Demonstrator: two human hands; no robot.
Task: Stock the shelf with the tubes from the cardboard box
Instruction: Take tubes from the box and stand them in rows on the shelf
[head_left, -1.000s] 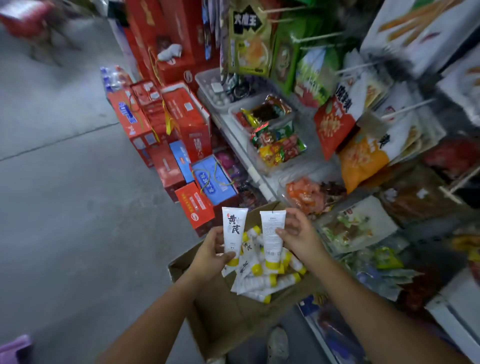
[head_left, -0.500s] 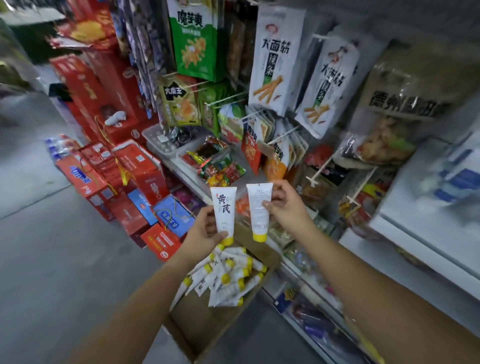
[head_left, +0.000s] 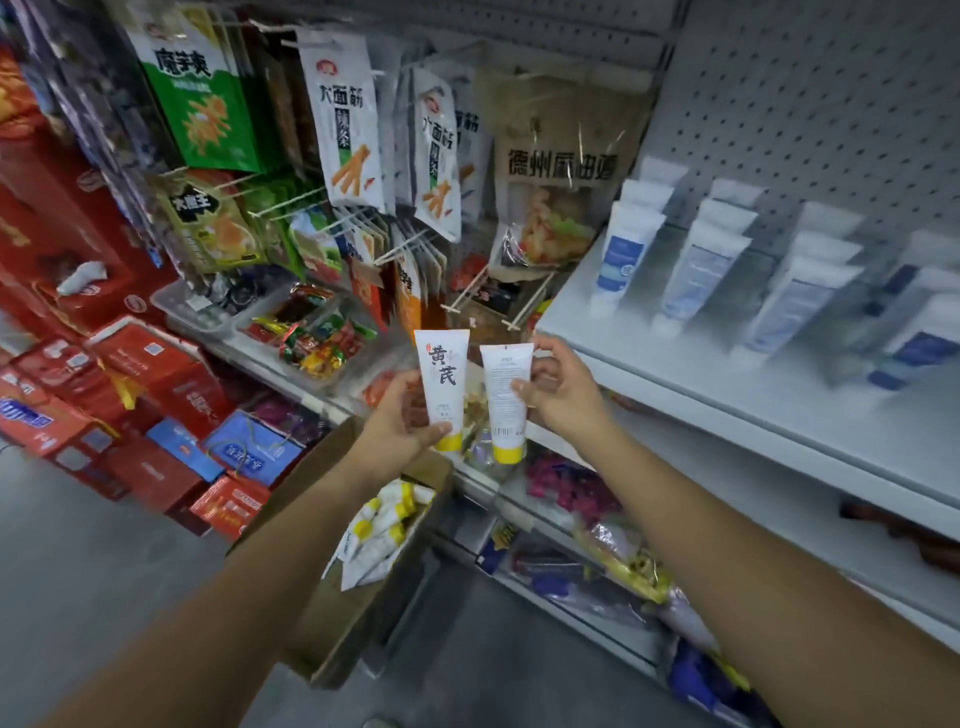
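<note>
2 white tubes (head_left: 443, 387) upright, yellow caps down; more fill the cardboard box (head_left: 332, 613).

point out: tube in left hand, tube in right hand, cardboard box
tube in left hand (head_left: 441, 382): head view, printed front.
tube in right hand (head_left: 505, 395): head view, back label.
cardboard box (head_left: 332, 613): head view, outer side wall.

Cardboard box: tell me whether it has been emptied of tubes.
No, the cardboard box still holds a pile of yellow-capped tubes, besides the one in each hand.
</note>
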